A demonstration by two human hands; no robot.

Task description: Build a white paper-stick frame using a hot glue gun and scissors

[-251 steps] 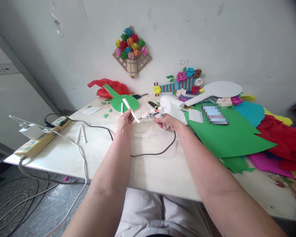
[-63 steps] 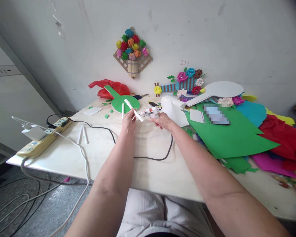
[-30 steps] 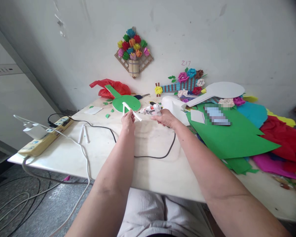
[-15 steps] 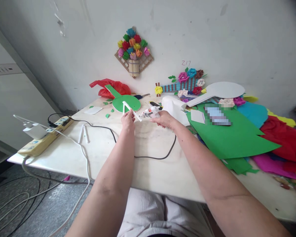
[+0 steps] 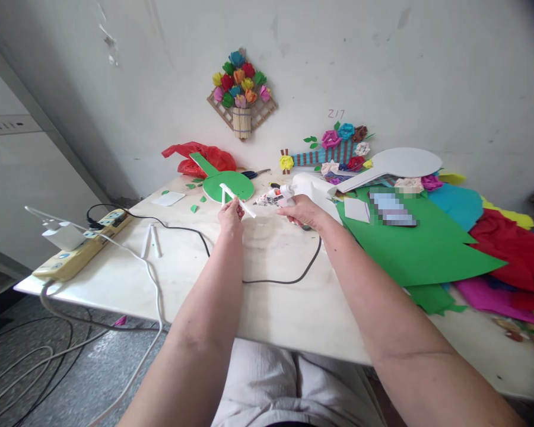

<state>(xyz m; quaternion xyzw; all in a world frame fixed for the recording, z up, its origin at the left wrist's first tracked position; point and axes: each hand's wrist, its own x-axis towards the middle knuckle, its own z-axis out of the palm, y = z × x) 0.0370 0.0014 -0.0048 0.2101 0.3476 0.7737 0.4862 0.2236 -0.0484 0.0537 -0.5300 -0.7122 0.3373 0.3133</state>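
In the head view, I have the left hand (image 5: 231, 214) pinched on a slim, flat white strip (image 5: 245, 206) slanting down to the right. A second narrow white strip (image 5: 223, 196) meets it near the top, so the pair forms an upside-down V above the table. The right hand (image 5: 303, 212) is closed around a white glue gun with dark and red printed marks (image 5: 272, 197), its nozzle pointing left, just beside the lower end of the slanted strip; I cannot tell from here whether they touch. The hands themselves are apart. A thin black cable (image 5: 293, 282) curves over the pale, marbled tabletop (image 5: 285, 323) below them.

Behind the left hand I see a flat green paddle-shaped piece with a round body and straight handle (image 5: 229, 185), near a crumpled red plastic bag (image 5: 213, 159). Two more thin white strips (image 5: 155, 242) lie at the left, between my hand and a cream-yellow power strip (image 5: 82, 252). To the right of the right hand, large bright-green sheets (image 5: 420, 252) spread across the table, with a small white card (image 5: 356, 209) on them.
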